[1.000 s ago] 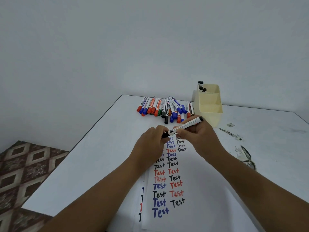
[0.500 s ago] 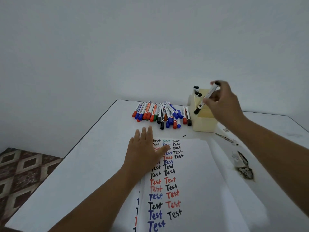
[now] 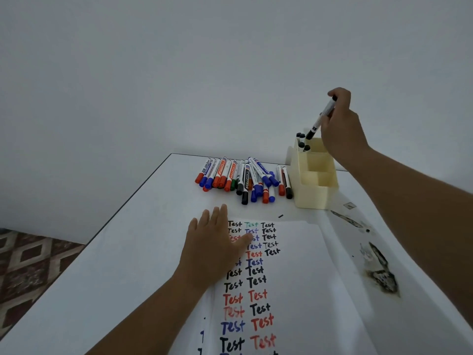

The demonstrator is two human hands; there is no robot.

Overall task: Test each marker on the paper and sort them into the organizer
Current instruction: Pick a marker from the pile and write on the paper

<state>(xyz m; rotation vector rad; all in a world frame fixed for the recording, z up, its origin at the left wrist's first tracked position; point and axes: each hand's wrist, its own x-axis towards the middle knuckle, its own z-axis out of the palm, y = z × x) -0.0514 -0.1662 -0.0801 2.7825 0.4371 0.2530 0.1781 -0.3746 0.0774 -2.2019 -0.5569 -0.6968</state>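
The right hand (image 3: 341, 129) has risen, gripping a black marker (image 3: 322, 118) cap-down above the organizer (image 3: 317, 187)'s far compartment; next, lower it in. Left hand (image 3: 213, 248) presses flat, fingers straight, on the paper (image 3: 294, 278).

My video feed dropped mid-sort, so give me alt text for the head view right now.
The right hand holds a black marker cap-down over the far compartment of the cream organizer, where other black-capped markers already stand. The left hand lies flat on the paper covered in "Test" words, and a pile of untested markers lies beside the organizer.
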